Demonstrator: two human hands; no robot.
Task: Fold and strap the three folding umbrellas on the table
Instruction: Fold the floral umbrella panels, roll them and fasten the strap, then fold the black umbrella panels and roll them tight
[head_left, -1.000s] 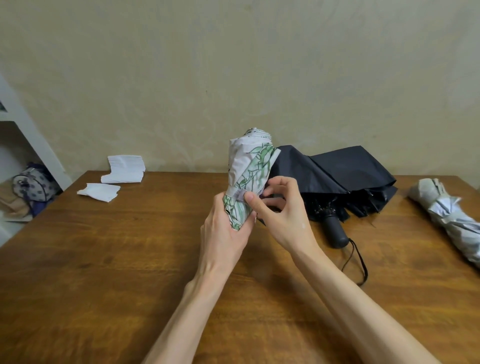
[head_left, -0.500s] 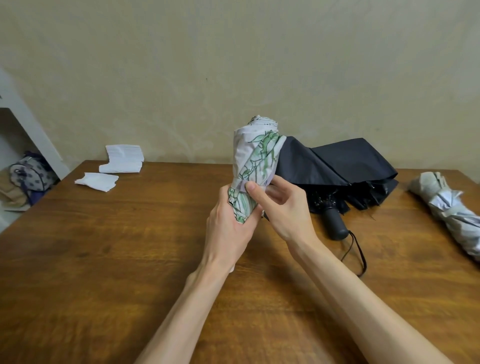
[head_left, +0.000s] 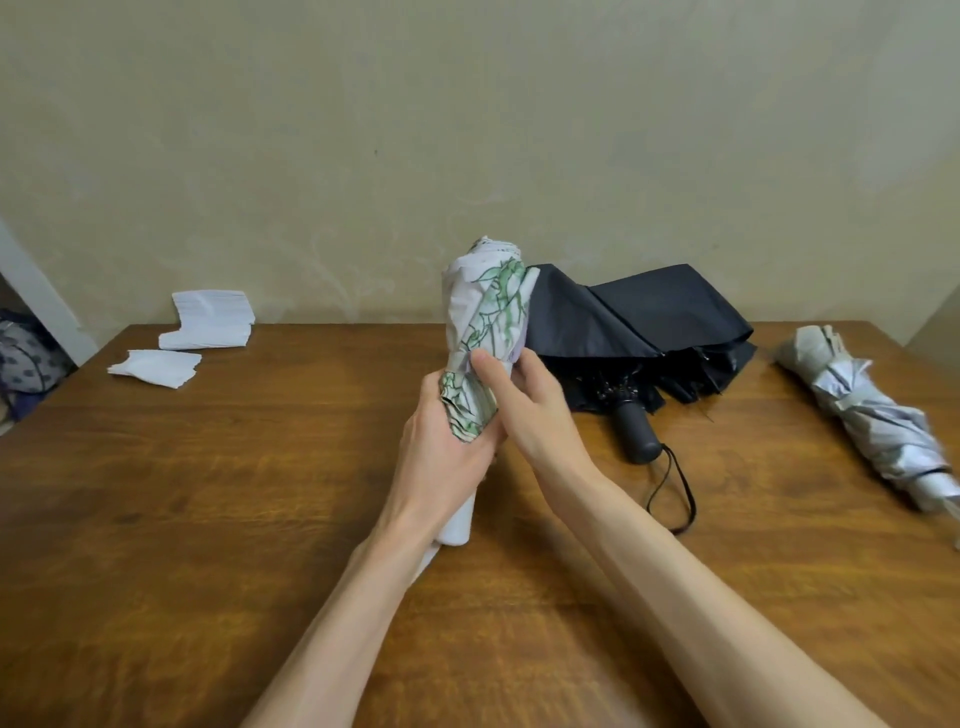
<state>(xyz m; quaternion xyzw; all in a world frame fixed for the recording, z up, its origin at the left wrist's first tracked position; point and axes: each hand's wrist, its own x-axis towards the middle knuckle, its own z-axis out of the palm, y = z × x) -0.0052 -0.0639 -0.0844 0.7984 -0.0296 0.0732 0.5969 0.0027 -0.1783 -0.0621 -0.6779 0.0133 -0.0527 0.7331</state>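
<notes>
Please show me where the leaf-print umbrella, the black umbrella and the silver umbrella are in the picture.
leaf-print umbrella (head_left: 485, 306): head view, on the upper part of its rolled canopy.
black umbrella (head_left: 654, 312): head view, on its loose canopy.
silver umbrella (head_left: 860, 413): head view, on the middle of its bundled canopy.

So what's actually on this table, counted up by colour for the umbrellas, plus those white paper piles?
white leaf-print umbrella, held in both hands: 1
black umbrella: 1
silver-grey umbrella: 1
white paper stacks: 2
Total: 5
</notes>
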